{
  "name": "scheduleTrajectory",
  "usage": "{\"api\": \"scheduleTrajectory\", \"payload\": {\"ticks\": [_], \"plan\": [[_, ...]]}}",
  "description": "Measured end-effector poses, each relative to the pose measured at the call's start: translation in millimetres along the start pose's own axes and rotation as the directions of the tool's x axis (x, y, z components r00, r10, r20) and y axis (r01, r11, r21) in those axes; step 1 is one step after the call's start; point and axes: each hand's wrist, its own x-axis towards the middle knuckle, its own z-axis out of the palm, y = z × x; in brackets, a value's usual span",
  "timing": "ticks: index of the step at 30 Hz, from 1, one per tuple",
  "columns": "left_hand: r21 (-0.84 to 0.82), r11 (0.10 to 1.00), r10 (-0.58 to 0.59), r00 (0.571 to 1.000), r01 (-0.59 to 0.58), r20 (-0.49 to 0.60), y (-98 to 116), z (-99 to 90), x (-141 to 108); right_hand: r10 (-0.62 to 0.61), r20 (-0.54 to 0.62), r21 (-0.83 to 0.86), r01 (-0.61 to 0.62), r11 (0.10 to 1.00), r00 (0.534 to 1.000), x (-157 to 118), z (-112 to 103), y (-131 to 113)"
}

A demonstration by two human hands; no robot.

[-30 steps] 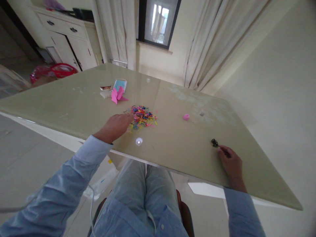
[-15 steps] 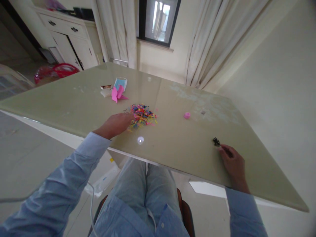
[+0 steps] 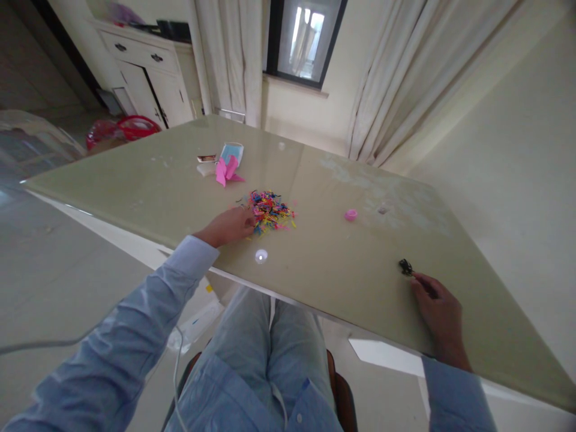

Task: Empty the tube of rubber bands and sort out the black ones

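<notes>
My left hand [image 3: 231, 226] rests at the left edge of a heap of small coloured rubber bands [image 3: 272, 211]. Its fingers are bent and pressed together against the heap; whatever is between the fingertips is hidden. Far over on the right, my right hand [image 3: 436, 303] lies low over the tabletop, thumb and forefinger pinched at the near edge of a small bunch of black rubber bands [image 3: 405, 267]. A pink ring-like bunch, perhaps more bands [image 3: 351, 215], sits alone between the heap and the right-hand side.
The glossy greenish table [image 3: 315, 264] has its front edge at my lap. Toward the back left lie a pink folded paper piece [image 3: 228, 171], a blue face mask [image 3: 233, 153] and a small brown-and-white packet [image 3: 206, 159]. A small flat square [image 3: 383, 209] is right of the pink bunch.
The whole view has shifted, so everything appears slightly further right. My left fingers look more curled at the heap. My right hand keeps its place beside the black bands.
</notes>
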Motion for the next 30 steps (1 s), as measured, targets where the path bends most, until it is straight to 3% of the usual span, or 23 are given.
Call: {"api": "scheduleTrajectory", "payload": {"ticks": [3, 9, 19, 21, 23, 26, 28, 30], "plan": [[0.008, 1.000, -0.022, 0.999, 0.022, 0.026, 0.0, 1.3, 1.4, 0.000, -0.001, -0.012, 0.000, 1.000, 1.000, 0.1, -0.4, -0.7], [-0.085, 0.993, -0.080, 0.996, 0.076, -0.042, -2.4, -5.1, -3.1, 0.003, -0.002, -0.032, -0.003, 0.999, 1.000, -0.6, -0.3, 1.3], [-0.066, 0.998, -0.026, 0.996, 0.021, -0.080, -12.4, -16.8, -2.0, 0.000, -0.012, -0.043, 0.000, 0.999, 1.000, -0.6, 0.6, -0.6], [-0.109, 0.994, -0.028, 0.994, 0.016, -0.104, -9.9, -20.4, -3.7, -0.012, -0.013, -0.040, 0.012, 0.999, 1.000, -0.6, 0.7, 0.2], [-0.252, 0.967, -0.058, 0.987, 0.019, -0.150, -1.6, -22.7, -8.0, -0.024, -0.010, -0.031, 0.024, 0.999, 1.000, -0.5, 0.6, 1.0], [-0.614, 0.789, -0.156, 0.960, -0.020, -0.232, 25.0, -19.0, -20.4, -0.025, -0.004, -0.016, 0.024, 1.000, 1.000, -1.0, 0.4, 1.2], [-0.833, 0.551, -0.237, 0.945, -0.059, -0.224, 50.4, -10.5, -32.0, -0.025, -0.008, -0.006, 0.025, 1.000, 1.000, -1.6, 0.7, 0.6], [-0.947, 0.317, -0.252, 0.959, -0.047, -0.132, 77.9, 2.1, -44.1, -0.035, -0.012, 0.007, 0.035, 0.999, 0.999, -2.1, 1.2, 0.1]]}}
